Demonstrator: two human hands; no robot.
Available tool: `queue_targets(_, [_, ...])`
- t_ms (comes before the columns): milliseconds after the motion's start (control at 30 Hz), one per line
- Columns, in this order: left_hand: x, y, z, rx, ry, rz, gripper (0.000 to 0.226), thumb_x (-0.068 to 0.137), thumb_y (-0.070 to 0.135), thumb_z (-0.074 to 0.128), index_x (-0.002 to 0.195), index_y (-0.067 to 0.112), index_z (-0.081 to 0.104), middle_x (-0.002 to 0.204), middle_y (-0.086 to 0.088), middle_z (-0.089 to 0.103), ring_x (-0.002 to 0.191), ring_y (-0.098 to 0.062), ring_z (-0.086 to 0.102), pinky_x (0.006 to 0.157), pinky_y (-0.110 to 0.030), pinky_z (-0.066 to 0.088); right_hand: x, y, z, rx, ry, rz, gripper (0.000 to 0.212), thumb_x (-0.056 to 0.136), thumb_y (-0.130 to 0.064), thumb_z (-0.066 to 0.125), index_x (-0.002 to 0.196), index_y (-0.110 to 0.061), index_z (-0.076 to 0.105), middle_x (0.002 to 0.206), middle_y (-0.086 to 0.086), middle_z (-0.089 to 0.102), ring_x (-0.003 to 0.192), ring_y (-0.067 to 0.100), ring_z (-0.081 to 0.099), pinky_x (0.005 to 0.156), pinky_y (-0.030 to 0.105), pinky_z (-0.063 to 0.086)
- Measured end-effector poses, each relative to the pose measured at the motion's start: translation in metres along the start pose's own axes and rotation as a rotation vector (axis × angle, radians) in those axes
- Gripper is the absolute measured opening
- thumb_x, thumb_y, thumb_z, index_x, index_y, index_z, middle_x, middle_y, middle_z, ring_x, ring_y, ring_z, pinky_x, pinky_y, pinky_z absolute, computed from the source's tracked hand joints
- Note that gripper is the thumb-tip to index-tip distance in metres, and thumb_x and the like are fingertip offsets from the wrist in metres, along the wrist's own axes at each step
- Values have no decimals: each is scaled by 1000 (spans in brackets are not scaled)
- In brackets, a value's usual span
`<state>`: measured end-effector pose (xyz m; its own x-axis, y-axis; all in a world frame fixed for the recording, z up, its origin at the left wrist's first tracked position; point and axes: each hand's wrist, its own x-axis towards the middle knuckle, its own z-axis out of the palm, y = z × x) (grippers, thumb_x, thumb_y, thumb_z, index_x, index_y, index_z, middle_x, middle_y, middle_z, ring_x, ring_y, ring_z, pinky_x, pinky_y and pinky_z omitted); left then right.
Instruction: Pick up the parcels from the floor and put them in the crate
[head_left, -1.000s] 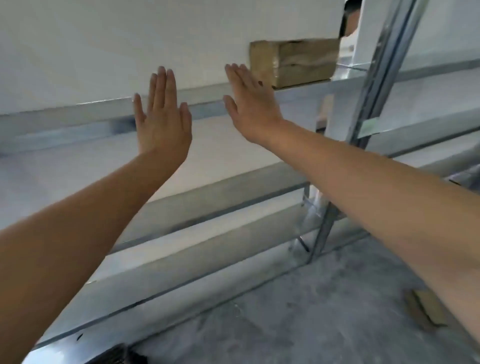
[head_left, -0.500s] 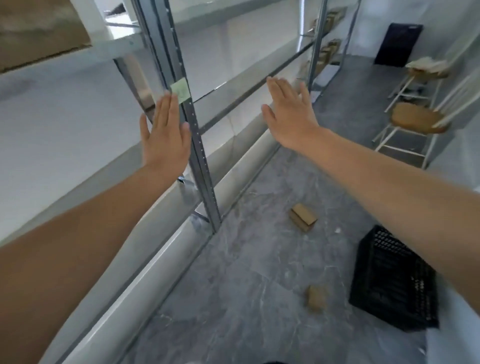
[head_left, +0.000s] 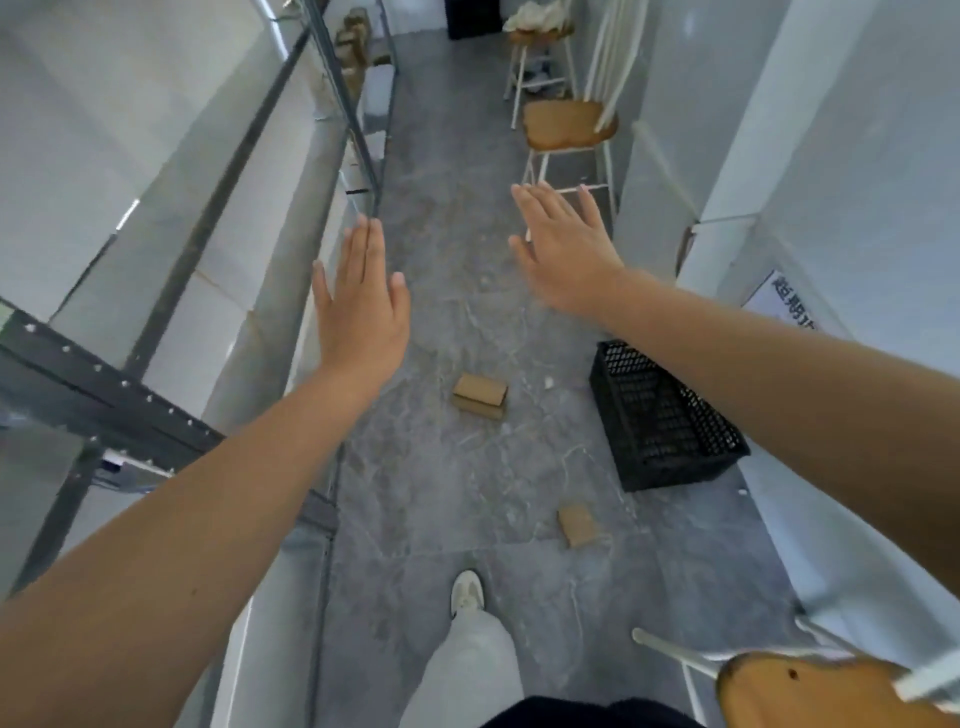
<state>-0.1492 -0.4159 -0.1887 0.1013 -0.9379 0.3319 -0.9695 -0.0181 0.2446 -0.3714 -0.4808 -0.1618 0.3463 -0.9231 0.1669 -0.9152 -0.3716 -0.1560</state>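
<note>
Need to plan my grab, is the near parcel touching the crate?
Apart. The head view shows bare floor between the near parcel and the crate.

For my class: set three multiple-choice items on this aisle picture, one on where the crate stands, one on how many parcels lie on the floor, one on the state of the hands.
1. Where does the black crate stand?
A. on a chair
B. on the floor by the right wall
C. on the shelving

2. How many brown parcels lie on the open floor?
A. two
B. four
C. none

3. In what state are the hands?
A. both gripping a parcel
B. one inside the crate
C. both open and empty

Answers:
1 B, it sits on grey floor against the white wall.
2 A, the far parcel and the near parcel.
3 C, the left hand and right hand spread flat in the air.
</note>
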Motion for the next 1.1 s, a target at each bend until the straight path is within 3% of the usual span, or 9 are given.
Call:
queue_targets(367, [115,-41,122,-71,-323,165,57,106,26,27,158,14,8,166,1,4,152,-13,2,121,-48,-1,38,61,93,-9,-238,396,58,104,-35,29,155,-13,15,161,3,19,150,16,10,121,46,0])
queue_targets(533, [167,-79,152,-90,-375,116,56,106,27,25,158,14,7,166,0,2,152,-13,1,121,-47,-3,73,67,119,21,-262,516,57,104,-35,31,154,-12,18,160,3,21,150,17,13,122,46,1])
queue_targets(967, [278,-142,217,-38,-425,-5,57,105,25,30,157,11,10,165,-2,6,152,-15,4,121,-52,4,244,49,199,117,-381,324,58,103,-29,31,155,-11,13,162,3,17,151,15,5,121,45,-3])
queue_targets(1100, [316,-148,248,-26,-468,-60,57,106,25,29,157,11,10,165,-3,6,152,-16,4,121,-52,5,294,70,234,172,-412,353,57,103,-29,31,155,-11,14,162,4,18,151,16,6,121,44,-3])
